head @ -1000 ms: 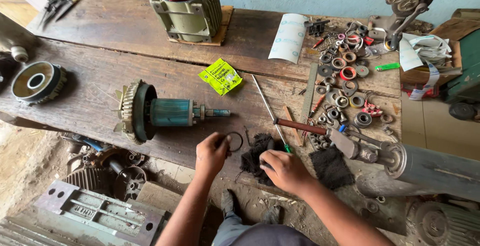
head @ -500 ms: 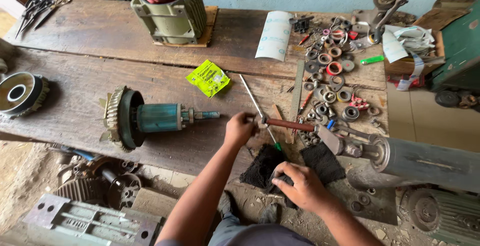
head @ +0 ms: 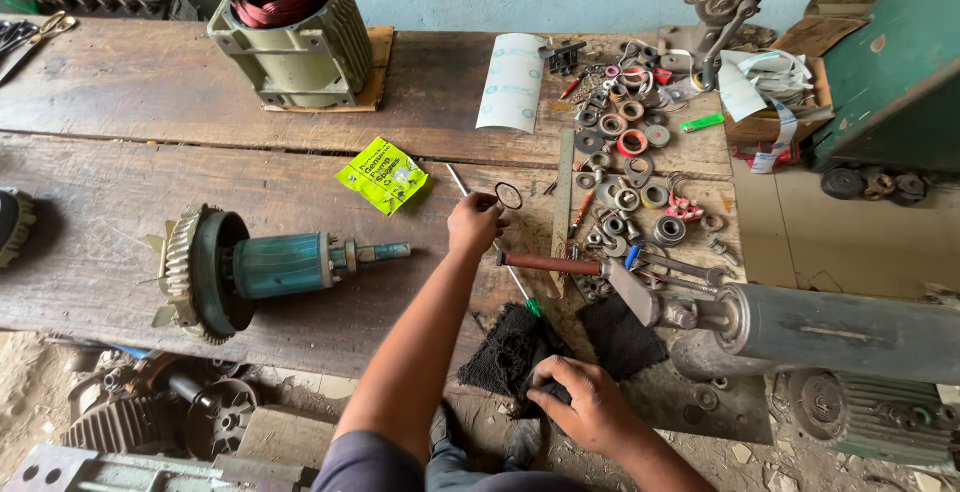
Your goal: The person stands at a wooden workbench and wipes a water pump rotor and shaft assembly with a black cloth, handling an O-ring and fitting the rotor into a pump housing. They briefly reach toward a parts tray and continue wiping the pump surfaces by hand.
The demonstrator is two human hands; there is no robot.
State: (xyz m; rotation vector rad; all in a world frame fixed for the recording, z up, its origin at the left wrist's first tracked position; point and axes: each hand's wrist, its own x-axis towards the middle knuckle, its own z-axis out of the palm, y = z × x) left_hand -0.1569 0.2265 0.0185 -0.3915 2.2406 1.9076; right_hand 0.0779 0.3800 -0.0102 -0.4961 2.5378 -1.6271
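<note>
My left hand (head: 474, 224) is out over the wooden bench (head: 150, 102), fingers pinched narrow on a thin dark ring (head: 508, 195), held just past the fingertips, clear of the wood. Ring face is toward the camera. My right hand (head: 590, 407) is low and near me at the bench edge, closed on a black abrasive pad (head: 512, 350); a second black pad (head: 620, 334) lies just right of it.

Left hand is far nearer the ring than the right. Between the hands: a rust-handled tool (head: 555, 265), long axis left-right, and a green-tipped screwdriver (head: 495, 247) running diagonally under the left hand.

Left of the left hand lies a teal motor rotor (head: 280, 264) with its end bell, shaft pointing right toward the hand, gap between them. A yellow-green packet (head: 383, 175) sits just beyond-left of the hand. Right of the hand is a loose spread of bearings and washers (head: 625, 167), not in any container. Far beyond-left a stator housing (head: 290, 37) holds red-brown copper windings. A cardboard box (head: 775, 92) far right holds papers.
</note>
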